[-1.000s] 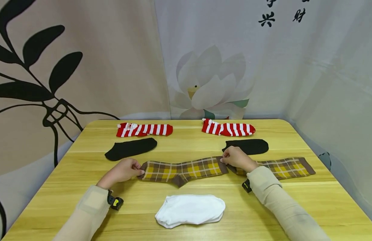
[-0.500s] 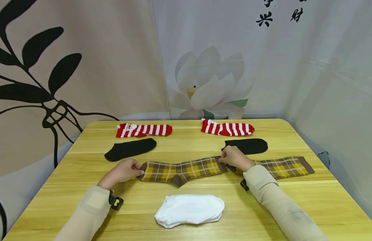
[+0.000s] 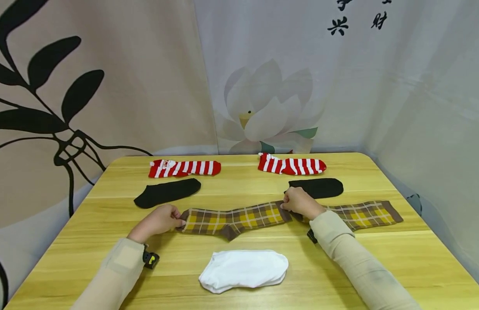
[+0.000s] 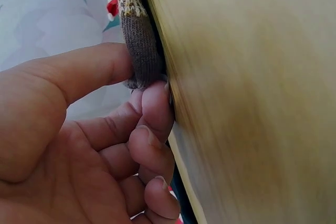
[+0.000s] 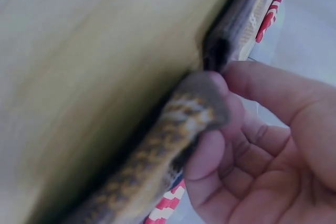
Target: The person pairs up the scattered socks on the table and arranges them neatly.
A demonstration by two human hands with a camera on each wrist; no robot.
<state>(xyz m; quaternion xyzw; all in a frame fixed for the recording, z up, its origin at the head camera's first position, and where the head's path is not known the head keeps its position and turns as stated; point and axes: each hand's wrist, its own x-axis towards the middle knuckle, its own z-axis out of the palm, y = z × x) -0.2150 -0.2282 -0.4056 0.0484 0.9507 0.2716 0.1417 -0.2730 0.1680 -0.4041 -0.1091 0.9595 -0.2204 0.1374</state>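
A brown-and-yellow plaid sock (image 3: pixel 251 216) lies stretched flat across the middle of the table, heel pointing toward me. My left hand (image 3: pixel 157 221) pinches its brown toe (image 4: pixel 140 51) between thumb and fingertip, the other fingers curled below. At the opposite end, my right hand (image 3: pixel 303 203) holds the brown cuff between thumb and fingers. A second plaid sock (image 3: pixel 367 214) lies to the right, partly covered by my right hand and sleeve; its toe (image 5: pixel 202 100) sits against my right fingers in the right wrist view.
White socks (image 3: pixel 243 270) lie stacked in front. Behind the plaid socks are a left black sock (image 3: pixel 167 192) and a right black sock (image 3: pixel 321 188), the latter near my right fingers. Two red-and-white striped socks, left (image 3: pixel 187 168) and right (image 3: pixel 297 166), lie along the table's (image 3: pixel 239 185) back edge.
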